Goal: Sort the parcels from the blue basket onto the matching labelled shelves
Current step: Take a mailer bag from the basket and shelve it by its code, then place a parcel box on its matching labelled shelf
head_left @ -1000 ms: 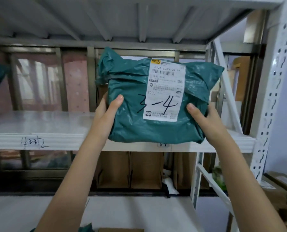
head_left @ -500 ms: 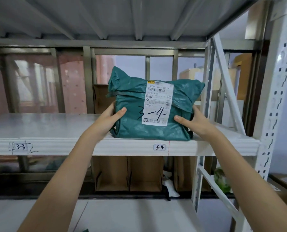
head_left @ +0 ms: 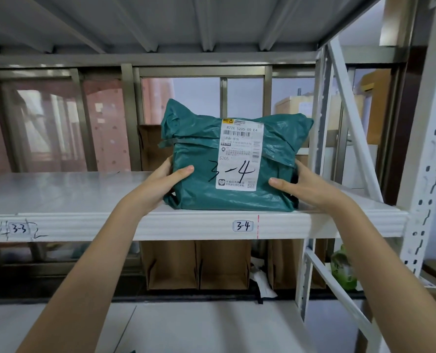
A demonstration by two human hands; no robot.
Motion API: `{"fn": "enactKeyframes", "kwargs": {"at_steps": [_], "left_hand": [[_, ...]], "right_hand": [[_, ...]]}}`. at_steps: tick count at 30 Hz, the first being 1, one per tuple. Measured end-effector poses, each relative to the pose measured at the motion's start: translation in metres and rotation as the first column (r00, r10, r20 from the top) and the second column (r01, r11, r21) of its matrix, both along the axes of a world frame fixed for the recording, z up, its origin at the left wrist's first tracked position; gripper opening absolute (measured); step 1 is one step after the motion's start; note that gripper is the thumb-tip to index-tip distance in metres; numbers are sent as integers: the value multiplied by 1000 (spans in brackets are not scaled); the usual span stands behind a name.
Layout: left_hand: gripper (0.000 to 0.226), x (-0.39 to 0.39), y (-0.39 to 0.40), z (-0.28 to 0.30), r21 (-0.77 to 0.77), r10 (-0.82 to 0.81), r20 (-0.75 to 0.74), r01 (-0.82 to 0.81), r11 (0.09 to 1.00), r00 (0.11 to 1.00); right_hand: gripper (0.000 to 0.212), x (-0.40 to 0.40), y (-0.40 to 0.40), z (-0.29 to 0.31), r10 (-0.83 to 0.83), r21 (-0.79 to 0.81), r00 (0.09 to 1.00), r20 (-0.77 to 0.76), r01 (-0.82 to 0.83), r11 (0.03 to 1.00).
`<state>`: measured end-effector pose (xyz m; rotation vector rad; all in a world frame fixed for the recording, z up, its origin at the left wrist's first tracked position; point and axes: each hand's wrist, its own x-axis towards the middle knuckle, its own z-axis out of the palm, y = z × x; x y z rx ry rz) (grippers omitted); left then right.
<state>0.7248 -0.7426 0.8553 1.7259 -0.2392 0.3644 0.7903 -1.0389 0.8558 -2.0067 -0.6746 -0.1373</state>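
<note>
White metal racking fills the view, with a glazed partition behind it and cardboard boxes [head_left: 292,107] dimly visible beyond the glass. On the middle shelf [head_left: 84,200] stands a teal parcel [head_left: 232,194], upright on its bottom edge near the shelf's front lip. Its white shipping label [head_left: 240,154] faces the camera and carries a handwritten "3-4". Directly below the parcel, on the shelf's front edge, sits a small tag marked "3-4" [head_left: 242,226], with a red dashed line just beside it. Far along the same edge, away from the parcel toward the left, is another tag reading "3-3" [head_left: 18,229].

Both hands grasp the parcel from either side. The left hand [head_left: 161,184] wraps the parcel's lower left edge, thumb lying across its front face and the other fingers hidden behind it. The right hand [head_left: 303,184] clasps the lower right edge in the same manner, thumb on the front, fingers out of sight at the side.

Beneath the parcel's shelf, brown cardboard dividers [head_left: 199,263] stand on the lower level. A green packet [head_left: 344,271] rests beyond the diagonal brace, below and to the right of the parcel.
</note>
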Motion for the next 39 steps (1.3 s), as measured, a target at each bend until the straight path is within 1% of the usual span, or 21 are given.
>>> {"fn": "enactKeyframes", "kwargs": {"at_steps": [2,3,4,6,8,9,10,11,12,13,15,16,18,21,25,26,28,30,33,35,39], "left_hand": [[50,-9,2,1,30,10,-46,-8,1000,999],[55,-17,4,2,86,38,-57,-33,996,998],[64,-26,6,2,184,121,-56,-108,977,991],[68,-51,10,-7,288,356,59,-358,888,932],[44,-85,4,-25,174,440,229,-481,859,868],[31,-101,-1,-35,117,450,278,-494,861,849],[22,-114,-5,-47,99,453,303,-501,860,838],[17,-123,-7,-64,130,456,327,-518,846,828],[13,-130,-7,-83,213,468,354,-557,803,810],[9,-135,-5,-103,322,497,379,-615,719,780],[18,-146,-2,-150,530,570,402,-690,494,717],[22,-152,2,-176,610,617,364,-680,408,697],[30,-166,12,-228,743,730,175,-575,343,661],[42,-202,29,-299,855,838,-191,-333,398,512],[59,-275,29,-366,845,827,-526,8,535,198],[61,-295,25,-374,813,804,-580,30,581,132],[64,-335,18,-392,751,752,-659,-34,659,17],[71,-376,11,-405,709,703,-706,-97,699,-87],[81,-436,3,-420,642,607,-766,-214,736,-211],[79,-468,1,-423,650,600,-760,-296,700,-249],[74,-519,9,-429,654,582,-755,-406,638,-302]], "right_hand": [[104,-14,-8,1,-65,-12,998,-21,65,998],[111,-25,-12,1,-126,-33,992,-28,125,992],[109,-38,-15,-1,-207,-61,978,-32,205,977],[80,-66,-16,-12,-364,-25,929,72,366,930],[47,-100,0,-29,-464,147,842,276,440,886],[37,-115,16,-36,-441,215,831,338,388,896],[33,-127,34,-44,-345,218,861,373,279,935],[34,-137,54,-55,-200,150,902,383,153,977],[36,-144,77,-68,-40,18,926,375,36,999],[38,-150,100,-83,100,-142,923,371,-50,989],[37,-155,144,-124,288,-393,878,383,-127,911],[37,-157,165,-150,345,-498,868,358,-134,856],[42,-165,201,-203,432,-682,874,224,-176,710],[54,-182,238,-276,530,-801,847,-37,-343,491],[66,-213,264,-358,581,-883,748,-322,-458,100],[73,-224,268,-372,586,-876,714,-384,-482,14],[79,-250,274,-390,615,-821,612,-497,-561,-105],[80,-276,278,-400,622,-774,538,-569,-605,-186],[75,-314,290,-418,634,-761,480,-606,-580,-289],[73,-338,300,-426,667,-771,442,-600,-542,-334],[69,-381,328,-440,754,-794,367,-545,-515,-323]]}}
